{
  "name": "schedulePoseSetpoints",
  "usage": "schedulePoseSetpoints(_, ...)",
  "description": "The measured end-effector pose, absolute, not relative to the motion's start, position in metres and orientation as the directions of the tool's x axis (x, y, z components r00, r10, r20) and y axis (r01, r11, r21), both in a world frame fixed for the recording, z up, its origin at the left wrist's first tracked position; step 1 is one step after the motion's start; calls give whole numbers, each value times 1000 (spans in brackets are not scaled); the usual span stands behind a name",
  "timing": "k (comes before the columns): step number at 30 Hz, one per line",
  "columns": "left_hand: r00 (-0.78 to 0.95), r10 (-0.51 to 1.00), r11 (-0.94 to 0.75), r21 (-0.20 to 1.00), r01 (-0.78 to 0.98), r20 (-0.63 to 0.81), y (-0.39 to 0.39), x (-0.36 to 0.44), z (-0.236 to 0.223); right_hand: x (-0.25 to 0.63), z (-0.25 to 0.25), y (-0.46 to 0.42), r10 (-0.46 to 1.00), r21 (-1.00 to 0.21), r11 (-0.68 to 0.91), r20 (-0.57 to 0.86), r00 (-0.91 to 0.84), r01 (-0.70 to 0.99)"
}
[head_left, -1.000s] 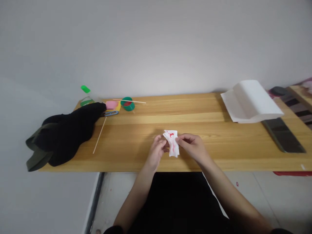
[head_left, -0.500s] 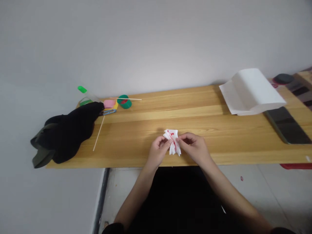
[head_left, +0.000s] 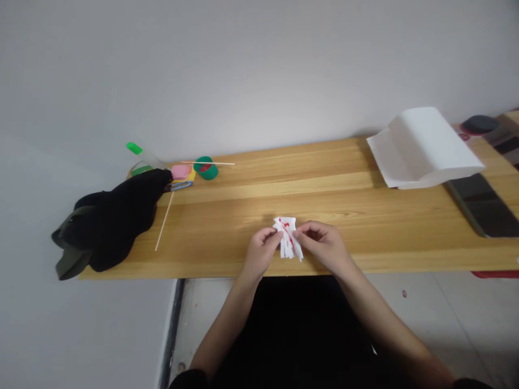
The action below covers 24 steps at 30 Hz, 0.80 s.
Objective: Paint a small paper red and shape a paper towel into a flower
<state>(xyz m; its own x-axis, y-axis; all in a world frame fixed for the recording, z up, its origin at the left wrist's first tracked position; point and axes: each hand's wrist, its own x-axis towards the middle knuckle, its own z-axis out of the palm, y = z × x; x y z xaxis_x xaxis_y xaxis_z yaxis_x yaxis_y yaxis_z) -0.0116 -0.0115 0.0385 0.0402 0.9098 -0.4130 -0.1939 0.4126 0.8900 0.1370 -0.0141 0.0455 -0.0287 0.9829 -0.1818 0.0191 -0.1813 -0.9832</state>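
A small bundle of pleated white tissue paper (head_left: 287,237) with red marks is held above the near edge of the wooden table (head_left: 227,227). My left hand (head_left: 261,249) pinches its left side between thumb and fingers. On the other side, the thumb and index finger of my right hand (head_left: 324,244) grip the same paper. The folds fan apart at the lower end. Fingertips behind the paper are partly hidden.
To the left lie a black cap (head_left: 117,221), thin sticks (head_left: 164,221), blue thread snips (head_left: 181,186), pink paper (head_left: 180,172) and a green cup (head_left: 206,169) with something red inside. A white paper stack (head_left: 430,146) and a phone (head_left: 482,205) occupy the right.
Both hands keep hold of the tissue paper. Its lower folds are spread slightly wider, and the left thumb has shifted a little to the left. The camera view has moved slightly.
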Motion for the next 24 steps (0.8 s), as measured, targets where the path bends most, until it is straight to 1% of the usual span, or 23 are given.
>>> schedulePoseSetpoints(2, 59, 907, 418, 883, -215, -416, -12, -11, 39, 136, 44, -15, 985, -985, -166, -168, -41, 53)
schedulePoseSetpoints(6, 63, 910, 414, 894, -173, -409, -12, -11, 42, 135, 44, -17, 986, -986, -147, -152, -63, 76)
schedulePoseSetpoints(12, 26, 914, 404, 904, -139, -404, -14, -12, 41, 138, 46, -14, 981, -983, -184, -183, -59, -16)
schedulePoseSetpoints(16, 22, 922, 386, 913, -134, -386, -13, -15, 41, 146, 46, -11, 974, -973, -226, -227, 5, -53)
schedulePoseSetpoints(20, 72, 910, 413, 887, -204, -408, -12, -19, 42, 152, 45, -10, 964, -962, -258, -263, 49, -90)
schedulePoseSetpoints(24, 129, 858, 506, 778, -372, -496, -11, -19, 40, 153, 44, -12, 966, -965, -251, -255, 41, -77)
